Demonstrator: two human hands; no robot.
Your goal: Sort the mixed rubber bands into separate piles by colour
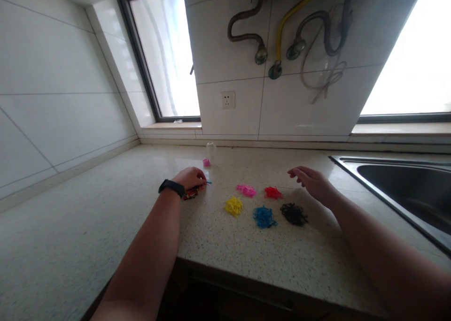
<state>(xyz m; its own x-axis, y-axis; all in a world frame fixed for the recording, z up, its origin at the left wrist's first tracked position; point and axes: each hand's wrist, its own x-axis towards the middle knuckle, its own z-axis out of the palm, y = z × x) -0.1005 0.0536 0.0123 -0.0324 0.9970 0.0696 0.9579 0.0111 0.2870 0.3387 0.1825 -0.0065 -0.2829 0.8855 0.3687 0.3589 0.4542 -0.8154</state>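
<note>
The left hand (pixel 190 177) lies curled on a mixed-colour heap of small bands (pixel 193 193), fingers closed down over it; whether any band is actually pinched cannot be told. The right hand (pixel 312 182) hovers open and empty, just beyond the red pile (pixel 272 192). Between the hands sit pink (pixel 246 190), yellow (pixel 233 205), blue (pixel 264 217) and black (pixel 293 214) piles (all close-set). A careless sweep could mingle them. The counter edge (pixel 246 276) runs near; the sink (pixel 405 180) opens rightward.
</note>
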